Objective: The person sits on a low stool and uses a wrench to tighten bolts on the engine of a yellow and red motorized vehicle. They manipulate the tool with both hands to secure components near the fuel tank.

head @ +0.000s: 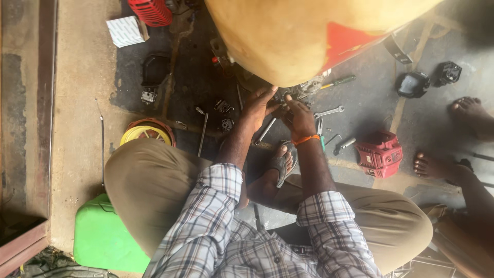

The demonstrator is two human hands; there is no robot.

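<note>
My left hand (259, 106) and my right hand (298, 116) meet on a small metal engine part (304, 88) low on the oily floor, under a big yellow and red tank (288, 36) that hides most of it. My left fingers spread against the part. My right hand, with an orange band at the wrist, pinches something small at it; what exactly is hidden. A metal socket tube (265, 131) lies just below my hands, and a combination spanner (329, 111) lies to the right.
Scattered around are a red engine cover (380, 153), black plastic parts (413, 84), a screwdriver (339, 81), a T-handle wrench (203, 134), a yellow spool (146, 133), a green can (103, 239) and a white box (124, 31). Another person's bare feet (437, 164) stand at the right.
</note>
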